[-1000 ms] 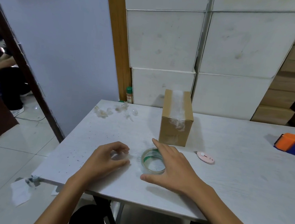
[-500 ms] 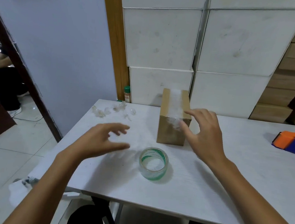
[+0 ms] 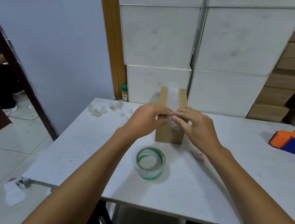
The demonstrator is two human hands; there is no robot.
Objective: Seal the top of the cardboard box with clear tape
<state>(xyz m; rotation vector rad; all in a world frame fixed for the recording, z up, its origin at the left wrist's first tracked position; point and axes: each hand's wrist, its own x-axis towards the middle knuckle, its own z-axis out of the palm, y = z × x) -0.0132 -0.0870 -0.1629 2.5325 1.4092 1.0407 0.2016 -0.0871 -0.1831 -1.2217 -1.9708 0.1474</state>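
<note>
A tall brown cardboard box [image 3: 166, 137] stands upright at the table's middle, with a strip of clear tape [image 3: 173, 98] running along its top and crumpling over the front edge. My left hand [image 3: 147, 119] grips the box's upper front-left corner, thumb on the top edge. My right hand [image 3: 195, 127] is at the upper front, thumb and fingertips on the crumpled tape end. Both hands' fingertips meet at the front top edge. The clear tape roll [image 3: 150, 163] with green print lies flat on the table, nearer to me than the box.
A pink cutter [image 3: 199, 155] lies partly under my right wrist. An orange and blue tool [image 3: 290, 143] sits at the table's right edge. Crumpled tape scraps [image 3: 106, 108] lie at the back left. A green-capped bottle [image 3: 124, 92] and stacked white cartons [image 3: 159, 36] stand behind.
Both hands left the tape roll and rose to the box. They now meet at its front top edge on the tape. The roll stays on the table.
</note>
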